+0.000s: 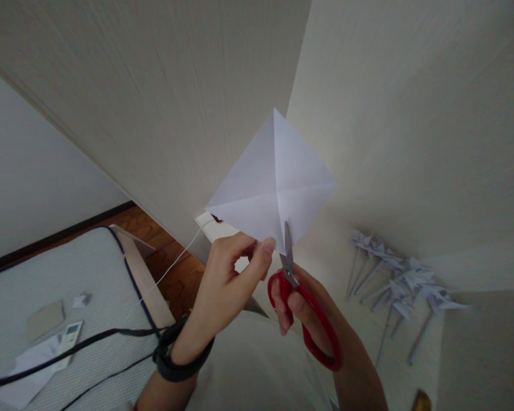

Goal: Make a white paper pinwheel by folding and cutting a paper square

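Note:
A white square of paper [257,182], creased along both diagonals, is held up with one corner pointing down. My left hand [235,274] pinches it near that bottom corner between thumb and finger. Around the red-handled scissors [317,325] my right hand [300,302] is closed, with fingers through the loops. One blade lies over the front of the paper, close to the lower crease, pointing upward; the other blade is mostly hidden behind the sheet. A dark band circles my left wrist.
Several white paper pinwheels on sticks [398,279] lie on the pale surface at right. At left, a mattress [98,279] bears a remote control [71,337], loose paper [29,365] and a greyish flat piece [46,319]. Dark cords and a white cable [177,257] cross the left side. Walls stand ahead.

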The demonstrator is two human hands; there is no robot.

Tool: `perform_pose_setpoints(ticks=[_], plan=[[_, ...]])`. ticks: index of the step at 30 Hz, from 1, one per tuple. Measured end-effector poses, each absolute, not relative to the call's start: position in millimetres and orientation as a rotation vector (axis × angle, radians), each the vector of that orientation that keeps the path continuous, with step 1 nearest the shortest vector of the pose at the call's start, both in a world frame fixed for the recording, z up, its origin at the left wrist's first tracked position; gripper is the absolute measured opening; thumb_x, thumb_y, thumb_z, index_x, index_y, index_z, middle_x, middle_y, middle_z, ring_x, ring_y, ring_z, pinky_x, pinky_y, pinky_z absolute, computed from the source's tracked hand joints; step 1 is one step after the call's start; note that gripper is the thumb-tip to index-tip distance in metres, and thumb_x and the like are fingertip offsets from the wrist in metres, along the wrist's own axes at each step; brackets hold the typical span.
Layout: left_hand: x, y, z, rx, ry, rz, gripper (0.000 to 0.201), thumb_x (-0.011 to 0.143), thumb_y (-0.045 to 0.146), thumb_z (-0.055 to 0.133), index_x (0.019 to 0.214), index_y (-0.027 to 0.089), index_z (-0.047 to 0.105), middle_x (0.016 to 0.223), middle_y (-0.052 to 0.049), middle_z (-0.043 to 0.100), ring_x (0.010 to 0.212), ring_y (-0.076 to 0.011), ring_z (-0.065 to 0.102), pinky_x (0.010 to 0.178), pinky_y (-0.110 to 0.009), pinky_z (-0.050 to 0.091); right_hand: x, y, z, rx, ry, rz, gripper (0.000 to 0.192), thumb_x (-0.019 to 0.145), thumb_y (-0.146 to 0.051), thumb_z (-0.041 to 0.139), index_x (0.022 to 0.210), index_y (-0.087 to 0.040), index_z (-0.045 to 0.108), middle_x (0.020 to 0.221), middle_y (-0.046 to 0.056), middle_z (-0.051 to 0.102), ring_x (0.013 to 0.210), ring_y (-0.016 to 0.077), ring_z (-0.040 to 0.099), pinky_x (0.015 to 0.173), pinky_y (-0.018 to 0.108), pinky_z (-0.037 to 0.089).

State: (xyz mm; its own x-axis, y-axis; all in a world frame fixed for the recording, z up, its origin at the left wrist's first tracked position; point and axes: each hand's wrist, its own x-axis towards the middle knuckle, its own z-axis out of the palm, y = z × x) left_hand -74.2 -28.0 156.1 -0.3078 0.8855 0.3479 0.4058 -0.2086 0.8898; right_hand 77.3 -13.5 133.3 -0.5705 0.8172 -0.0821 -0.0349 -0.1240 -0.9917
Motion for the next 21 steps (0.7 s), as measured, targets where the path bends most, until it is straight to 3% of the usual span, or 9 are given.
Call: perform_pose_setpoints(ticks=[16, 21], plan=[[-74.5, -27.6, 156.6, 1.495, 1.608, 1.545, 0.040, 0.089, 0.018, 0.054, 0.050, 0.019, 0.046, 0.046, 0.007, 0.045, 0.044, -0.0069, 0.041, 0.045, -0.022, 0.034, 78.8, -8.4, 128.3, -0.839, -1.617, 1.782, 0.045, 0.084, -0.066, 0.058, 0.078, -0.022, 0.052, 0.064, -0.003, 0.051, 0.050, 0.0107, 0.045, 0.046, 0.022, 0.041], [-73.8, -27.9, 159.9, 1.509, 1.611, 1.531, 0.039, 0.089, 0.018, 0.053, 0.051, 0.019, 0.045, 0.046, 0.006, 0.045, 0.043, -0.0071, 0.041, 0.043, -0.022, 0.033, 78.4, -13.8, 132.7, -0.959, -1.557, 1.684, 0.039, 0.086, -0.061, 0.059, 0.081, -0.023, 0.052, 0.067, -0.001, 0.053, 0.054, 0.0124, 0.046, 0.051, 0.024, 0.041]])
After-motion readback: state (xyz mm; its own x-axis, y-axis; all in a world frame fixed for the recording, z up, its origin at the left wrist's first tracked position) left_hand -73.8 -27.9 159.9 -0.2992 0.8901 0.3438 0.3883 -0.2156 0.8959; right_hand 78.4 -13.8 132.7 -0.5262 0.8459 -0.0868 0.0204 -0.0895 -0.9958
